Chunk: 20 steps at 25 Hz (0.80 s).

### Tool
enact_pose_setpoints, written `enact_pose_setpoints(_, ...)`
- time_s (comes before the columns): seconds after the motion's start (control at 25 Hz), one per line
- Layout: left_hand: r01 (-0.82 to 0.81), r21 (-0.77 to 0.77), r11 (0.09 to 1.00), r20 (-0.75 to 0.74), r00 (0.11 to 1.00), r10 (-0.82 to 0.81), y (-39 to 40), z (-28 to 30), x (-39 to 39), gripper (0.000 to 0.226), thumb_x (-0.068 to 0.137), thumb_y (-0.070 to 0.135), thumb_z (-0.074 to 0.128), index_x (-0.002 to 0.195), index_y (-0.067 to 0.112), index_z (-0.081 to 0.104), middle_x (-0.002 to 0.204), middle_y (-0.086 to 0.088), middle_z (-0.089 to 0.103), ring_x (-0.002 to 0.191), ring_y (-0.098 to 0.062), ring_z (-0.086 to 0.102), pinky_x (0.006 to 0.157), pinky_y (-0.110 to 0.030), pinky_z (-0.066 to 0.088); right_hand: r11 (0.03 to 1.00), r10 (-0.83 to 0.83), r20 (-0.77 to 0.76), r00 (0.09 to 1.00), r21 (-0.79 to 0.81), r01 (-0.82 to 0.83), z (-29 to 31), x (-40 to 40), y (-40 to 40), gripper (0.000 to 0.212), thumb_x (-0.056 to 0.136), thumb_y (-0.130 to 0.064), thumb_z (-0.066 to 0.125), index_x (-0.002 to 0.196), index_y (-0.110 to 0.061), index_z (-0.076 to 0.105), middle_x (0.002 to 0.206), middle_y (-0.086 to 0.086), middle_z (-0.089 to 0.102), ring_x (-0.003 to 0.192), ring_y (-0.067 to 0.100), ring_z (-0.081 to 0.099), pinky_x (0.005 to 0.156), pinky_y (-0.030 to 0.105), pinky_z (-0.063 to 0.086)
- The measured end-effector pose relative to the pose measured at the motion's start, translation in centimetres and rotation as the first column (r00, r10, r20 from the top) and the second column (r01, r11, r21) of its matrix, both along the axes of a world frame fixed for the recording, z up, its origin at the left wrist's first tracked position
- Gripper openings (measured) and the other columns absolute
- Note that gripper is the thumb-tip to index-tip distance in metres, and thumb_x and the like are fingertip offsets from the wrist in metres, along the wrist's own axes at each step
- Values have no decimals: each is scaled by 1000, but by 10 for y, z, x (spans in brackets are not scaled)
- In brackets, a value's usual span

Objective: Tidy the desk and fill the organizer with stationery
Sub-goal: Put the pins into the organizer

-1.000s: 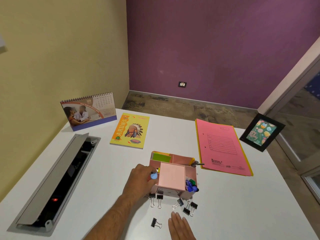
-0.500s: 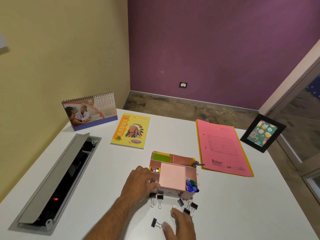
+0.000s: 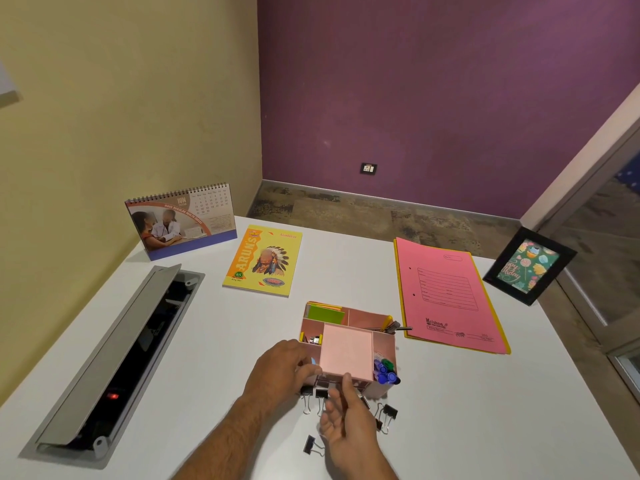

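Note:
The pink organizer stands at the near middle of the white desk. It holds green and yellow sticky notes, blue and green markers and small items. My left hand grips its left front corner, fingers curled; a bit of something blue shows by the fingertips. My right hand reaches up with straight fingers, the index tip touching the organizer's lower front. Black binder clips lie in front of it: a pair under my left hand, one right of my right hand, one nearest me.
A yellow notebook and a desk calendar sit at the back left. A pink file folder lies to the right, with a framed card at the desk's right edge. An open cable tray runs along the left.
My right hand has risen from the desk's near edge, over the clips, to the organizer's front. My left hand has stayed at the organizer's left side, shifting slightly lower.

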<state>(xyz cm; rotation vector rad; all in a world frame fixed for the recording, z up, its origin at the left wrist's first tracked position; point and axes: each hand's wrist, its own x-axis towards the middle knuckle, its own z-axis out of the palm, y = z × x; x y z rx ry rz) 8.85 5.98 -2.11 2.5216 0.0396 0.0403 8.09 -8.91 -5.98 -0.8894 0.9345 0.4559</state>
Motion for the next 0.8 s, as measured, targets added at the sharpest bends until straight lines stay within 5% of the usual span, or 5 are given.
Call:
enact_pose_setpoints(0.24, -9, 10, 1000, 9, 1000, 9, 0, -3, 3, 21, 90, 41, 62, 90, 21, 67, 87, 10, 54, 83, -7, 45, 67, -16, 31, 991, -50, -6, 999, 123, 50, -11, 3, 6, 67, 68, -44, 79, 119, -3, 64, 105, 10, 64, 71, 18, 57, 52, 27, 48)
enact_pose_setpoints(0.8, -25, 22, 999, -13, 1000, 25, -1, -1, 7, 22, 91, 40, 61, 90, 19, 66, 86, 11, 50, 81, -8, 44, 69, -19, 32, 967, -109, 22, 994, 234, 101, -9, 5, 11, 48, 86, -30, 69, 122, 1, 60, 85, 7, 65, 63, 15, 57, 46, 25, 49)
